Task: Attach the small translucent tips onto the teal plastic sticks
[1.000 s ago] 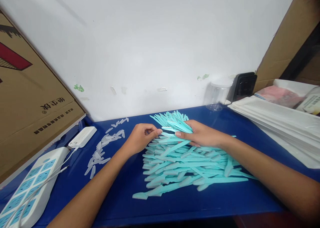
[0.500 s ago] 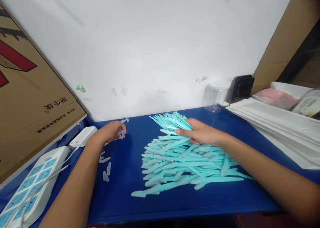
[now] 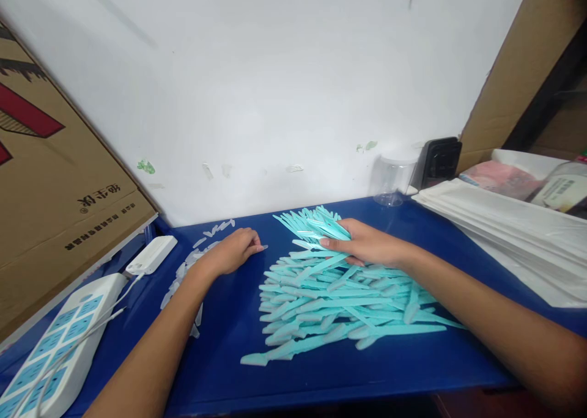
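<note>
Between the thumb and fingers of my left hand point(image 3: 239, 250) a small translucent blade cap point(image 3: 263, 247) is pinched, just above the blue surface. More translucent caps point(image 3: 183, 268) lie scattered to the left, partly hidden behind my left wrist. My right hand point(image 3: 367, 242) is closed around a bundle of teal eyebrow razors point(image 3: 316, 223), their ends fanned out toward the left and back. Under and in front of it spreads a pile of teal eyebrow razors point(image 3: 330, 302), most with pale caps over their left ends. One razor sits lowest, at the pile's near left corner.
A white power strip point(image 3: 55, 344) and a white adapter point(image 3: 152, 255) with cables lie at left, beside a cardboard box point(image 3: 68, 179). Along the back right stand a clear plastic jar point(image 3: 395, 179) and a black case point(image 3: 440, 161). White sheets point(image 3: 499, 228) are stacked at right.
My left hand has moved right from the loose caps toward the razors, with a cap in its fingers, uncovering more of the caps. My right hand keeps its hold on the bundle.
</note>
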A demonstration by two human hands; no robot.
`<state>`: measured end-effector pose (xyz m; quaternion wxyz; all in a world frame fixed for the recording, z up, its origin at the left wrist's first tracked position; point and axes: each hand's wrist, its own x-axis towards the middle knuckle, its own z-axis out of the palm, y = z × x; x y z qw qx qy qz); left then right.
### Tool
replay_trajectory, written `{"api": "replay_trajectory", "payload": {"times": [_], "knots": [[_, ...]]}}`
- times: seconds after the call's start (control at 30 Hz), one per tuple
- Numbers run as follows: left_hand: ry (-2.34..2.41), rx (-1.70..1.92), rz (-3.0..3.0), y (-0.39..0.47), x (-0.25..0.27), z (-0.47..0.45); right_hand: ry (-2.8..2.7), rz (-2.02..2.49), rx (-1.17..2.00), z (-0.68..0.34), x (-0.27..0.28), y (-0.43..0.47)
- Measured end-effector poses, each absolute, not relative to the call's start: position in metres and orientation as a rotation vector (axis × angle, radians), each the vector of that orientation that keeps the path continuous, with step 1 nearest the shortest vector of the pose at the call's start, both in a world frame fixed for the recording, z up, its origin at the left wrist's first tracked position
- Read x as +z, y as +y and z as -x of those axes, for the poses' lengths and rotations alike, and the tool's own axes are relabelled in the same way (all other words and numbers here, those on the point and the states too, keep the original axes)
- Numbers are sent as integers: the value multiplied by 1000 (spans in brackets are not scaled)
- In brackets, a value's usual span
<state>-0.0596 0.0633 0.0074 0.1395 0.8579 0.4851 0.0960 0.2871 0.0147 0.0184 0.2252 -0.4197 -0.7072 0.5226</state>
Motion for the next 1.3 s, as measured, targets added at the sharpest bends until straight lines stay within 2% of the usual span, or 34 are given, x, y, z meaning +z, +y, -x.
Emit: {"api": "replay_trajectory", "payload": {"times": [0.3, 0.53, 0.83, 1.3], "knots": [[1178, 867, -2224, 48, 9, 20, -1945, 1159, 1464, -287, 14, 18], [1161, 1114, -2128, 37, 10, 7, -1836, 1130, 1577, -285, 19, 14], [1087, 1203, -1955, 31, 15, 0, -1781, 1147, 1624, -285, 14, 16], [1042, 1046, -1977, 19, 11, -9, -1871, 1067, 1669, -283, 15, 13]]}}
